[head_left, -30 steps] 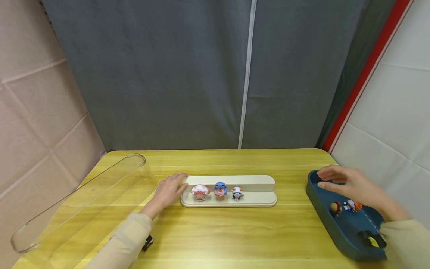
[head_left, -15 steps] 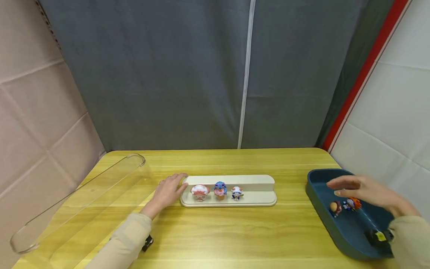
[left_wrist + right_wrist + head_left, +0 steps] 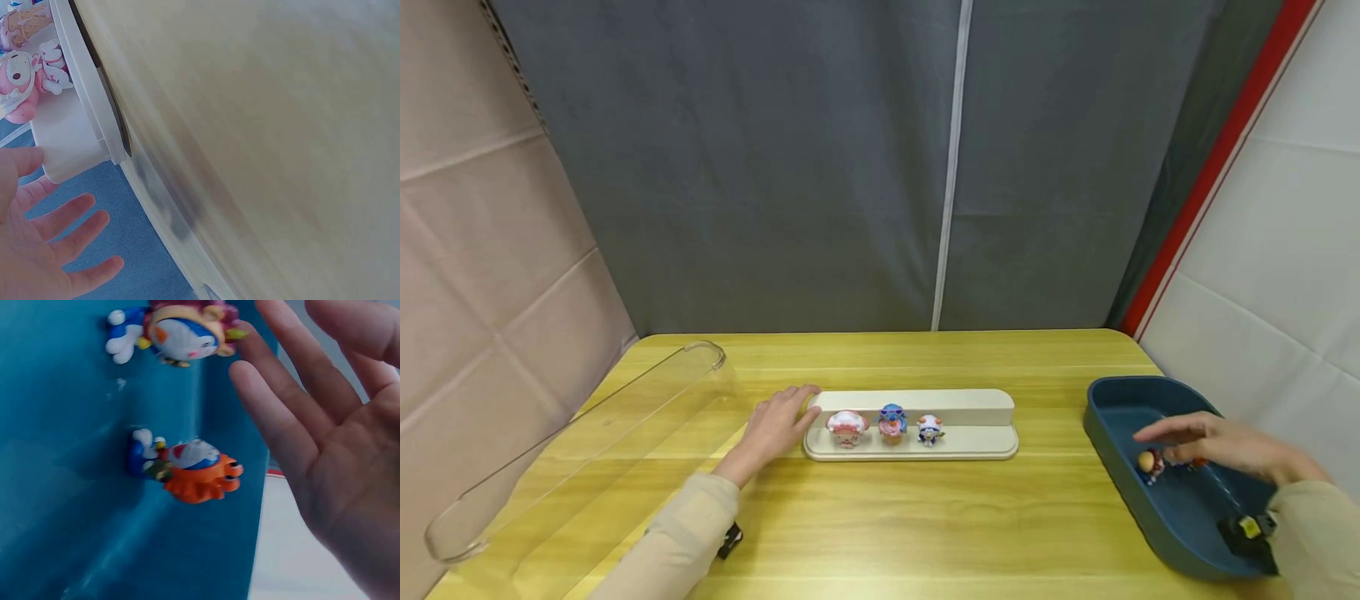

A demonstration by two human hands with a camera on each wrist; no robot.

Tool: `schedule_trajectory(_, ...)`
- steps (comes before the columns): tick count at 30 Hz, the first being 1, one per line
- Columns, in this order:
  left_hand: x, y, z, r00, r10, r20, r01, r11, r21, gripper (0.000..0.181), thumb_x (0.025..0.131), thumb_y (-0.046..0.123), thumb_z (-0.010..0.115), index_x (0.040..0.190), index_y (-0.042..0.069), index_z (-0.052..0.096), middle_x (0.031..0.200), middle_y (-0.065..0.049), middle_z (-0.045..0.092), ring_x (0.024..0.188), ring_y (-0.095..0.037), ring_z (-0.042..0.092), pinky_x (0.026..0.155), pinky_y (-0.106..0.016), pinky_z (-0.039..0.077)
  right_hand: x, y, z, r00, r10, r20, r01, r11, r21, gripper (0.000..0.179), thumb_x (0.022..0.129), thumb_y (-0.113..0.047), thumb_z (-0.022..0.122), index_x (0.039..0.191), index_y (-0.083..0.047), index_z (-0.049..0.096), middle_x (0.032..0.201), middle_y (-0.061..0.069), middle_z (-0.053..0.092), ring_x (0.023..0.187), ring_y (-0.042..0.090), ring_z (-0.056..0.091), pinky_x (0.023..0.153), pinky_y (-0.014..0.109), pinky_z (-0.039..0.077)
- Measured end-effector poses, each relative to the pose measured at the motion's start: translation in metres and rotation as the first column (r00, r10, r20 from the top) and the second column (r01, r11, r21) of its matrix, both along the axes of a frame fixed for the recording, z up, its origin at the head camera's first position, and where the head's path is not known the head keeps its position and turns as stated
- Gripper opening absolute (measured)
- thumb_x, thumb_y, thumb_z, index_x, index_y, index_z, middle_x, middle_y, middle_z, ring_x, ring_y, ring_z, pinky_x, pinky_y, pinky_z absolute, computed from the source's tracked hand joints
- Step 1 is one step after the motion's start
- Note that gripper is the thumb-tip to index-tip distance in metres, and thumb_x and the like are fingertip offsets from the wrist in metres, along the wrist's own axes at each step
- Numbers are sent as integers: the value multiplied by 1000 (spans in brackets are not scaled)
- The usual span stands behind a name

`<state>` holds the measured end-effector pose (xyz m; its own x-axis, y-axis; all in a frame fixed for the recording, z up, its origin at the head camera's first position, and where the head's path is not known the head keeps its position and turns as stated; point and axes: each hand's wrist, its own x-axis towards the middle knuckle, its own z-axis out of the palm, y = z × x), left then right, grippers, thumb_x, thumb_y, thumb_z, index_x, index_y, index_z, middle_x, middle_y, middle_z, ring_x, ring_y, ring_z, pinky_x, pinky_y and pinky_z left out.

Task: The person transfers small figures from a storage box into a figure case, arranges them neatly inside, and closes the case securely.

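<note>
My left hand point(image 3: 775, 427) rests against the left end of a cream display stand point(image 3: 977, 443), thumb and a finger right at its edge, fingers spread in the left wrist view. Three small figurines stand on it: a pink-and-white one point(image 3: 847, 429), a blue one with sunglasses point(image 3: 892, 423) and a white-headed one point(image 3: 929, 430). Over a dark blue tray point(image 3: 1120, 492) hovers my right hand point(image 3: 1221, 447), holding nothing, its fingers loosely bent. Below it lie an orange-hooded figurine point(image 3: 197, 478), mostly hidden in the head view, and a maroon-hooded one point(image 3: 187, 331), close to the fingertips.
A long transparent cover point(image 3: 452, 546) lies at the left of the wooden table point(image 3: 880, 525). A black device with a yellow mark point(image 3: 1247, 533) sits at my right wrist. Behind the table hangs a grey curtain point(image 3: 775, 167); a white wall covering point(image 3: 1285, 275) borders the tray's side.
My right hand has drawn slightly right and toward me, then lowered over the orange-hooded figurine, now covering most of it. The left hand and stand have stayed put.
</note>
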<state>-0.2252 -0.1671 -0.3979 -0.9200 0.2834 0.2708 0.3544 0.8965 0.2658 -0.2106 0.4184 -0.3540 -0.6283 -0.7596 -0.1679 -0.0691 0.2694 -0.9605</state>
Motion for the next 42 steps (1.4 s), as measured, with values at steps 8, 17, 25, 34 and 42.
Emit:
schedule_trajectory(8, 0, 0, 0, 1000, 2, 5, -2, 1000, -1, 33, 90, 30, 50, 118, 13, 51, 108, -12, 57, 96, -33, 53, 77, -52, 41, -4, 1, -12, 987, 133, 92, -116, 979, -168, 41, 86, 16, 31, 126, 9, 40, 114, 19, 53, 97, 21, 53, 79, 30, 45)
schedule_trajectory(17, 0, 0, -1, 1000, 7, 8, -7, 1000, 2, 33, 90, 31, 50, 118, 14, 51, 110, -12, 57, 97, -33, 52, 78, -52, 40, -7, 3, -23, 990, 131, 56, -123, 984, -133, 43, 85, 17, 32, 125, 6, 44, 117, 9, 53, 98, 16, 53, 78, 27, 45)
schedule_trajectory(25, 0, 0, 0, 1000, 10, 17, -10, 1000, 13, 33, 90, 31, 51, 119, 14, 51, 111, -12, 56, 98, -33, 52, 79, -52, 39, -7, 8, -31, 992, 94, 85, -84, 990, -109, 42, 88, 13, 34, 126, -1, 47, 118, 0, 53, 100, 13, 52, 79, 27, 45)
schedule_trajectory(34, 1, 0, 1, 1000, 10, 18, -10, 1000, 17, 33, 90, 31, 51, 119, 14, 51, 110, -11, 57, 97, -33, 52, 79, -52, 40, -5, 5, -30, 996, 56, 69, -51, 996, -72, 38, 89, 10, 37, 123, -2, 50, 112, 3, 55, 97, 13, 54, 78, 26, 46)
schedule_trajectory(42, 1, 0, 0, 1000, 11, 20, -11, 1000, 12, 34, 90, 31, 50, 119, 14, 51, 109, -11, 57, 97, -33, 52, 79, -52, 40, -3, 3, -29, 1000, -10, 24, 10, 1000, 4, 34, 89, 7, 40, 119, -3, 53, 107, 5, 57, 92, 12, 55, 74, 25, 47)
